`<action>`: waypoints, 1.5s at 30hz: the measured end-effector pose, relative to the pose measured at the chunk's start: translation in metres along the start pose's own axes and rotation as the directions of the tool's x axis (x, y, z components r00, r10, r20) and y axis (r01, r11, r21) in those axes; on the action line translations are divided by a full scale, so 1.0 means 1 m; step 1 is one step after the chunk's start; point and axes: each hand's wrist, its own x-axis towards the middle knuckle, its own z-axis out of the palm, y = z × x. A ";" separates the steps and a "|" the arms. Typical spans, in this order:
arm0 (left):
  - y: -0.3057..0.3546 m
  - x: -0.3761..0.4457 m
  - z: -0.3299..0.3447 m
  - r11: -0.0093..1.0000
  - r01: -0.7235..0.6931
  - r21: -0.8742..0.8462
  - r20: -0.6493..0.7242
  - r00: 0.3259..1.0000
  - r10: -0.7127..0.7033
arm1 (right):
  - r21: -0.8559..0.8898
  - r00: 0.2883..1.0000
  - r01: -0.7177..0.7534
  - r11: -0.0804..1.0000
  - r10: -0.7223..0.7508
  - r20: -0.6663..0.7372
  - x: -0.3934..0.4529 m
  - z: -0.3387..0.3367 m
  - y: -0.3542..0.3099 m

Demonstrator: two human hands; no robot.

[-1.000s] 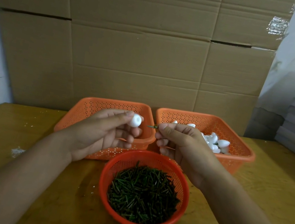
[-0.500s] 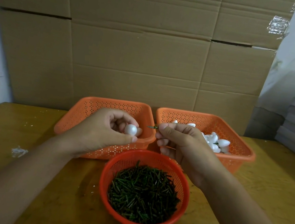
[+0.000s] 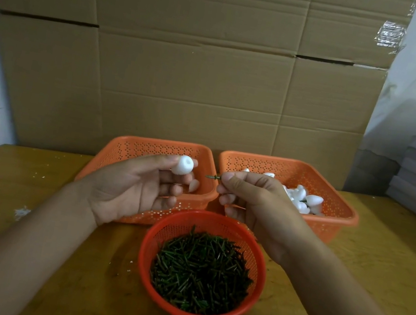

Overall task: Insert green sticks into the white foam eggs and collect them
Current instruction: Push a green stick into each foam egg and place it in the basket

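Foam egg (image 3: pixel 182 165) is now pinched between the thumb and fingertips of the left hand (image 3: pixel 135 186), lifted up over the left orange basket (image 3: pixel 118 152); half a second ago the same hand was turned down into that basket with the egg low in the palm, so the egg has been brought up and turned to face the stick. A second egg (image 3: pixel 194 185) seems to rest by the lower fingers of this hand. The right hand (image 3: pixel 252 201) pinches a green stick (image 3: pixel 213 177), whose tip points left at the egg, near but not touching. I judge the insertion is about to begin. The right orange basket (image 3: pixel 342 206) at the table's far edge holds more white eggs (image 3: pixel 304 200), and the round red basket (image 3: pixel 254 298) near the front edge is full of sticks (image 3: pixel 201 270).
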 end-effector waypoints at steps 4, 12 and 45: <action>-0.001 -0.001 0.001 0.978 -0.065 0.199 -0.011 0.998 0.068 | -0.042 0.999 0.042 0.998 -0.043 -0.021 -0.001 -0.001 0.000; -0.007 0.001 0.009 0.882 -0.161 0.444 -0.101 0.969 0.227 | -0.207 0.964 0.232 0.951 -0.253 -0.085 -0.002 0.001 0.002; -0.009 0.001 0.018 0.795 -0.203 0.571 -0.132 0.933 0.334 | -0.364 0.961 0.188 0.912 -0.247 -0.123 0.001 0.010 0.018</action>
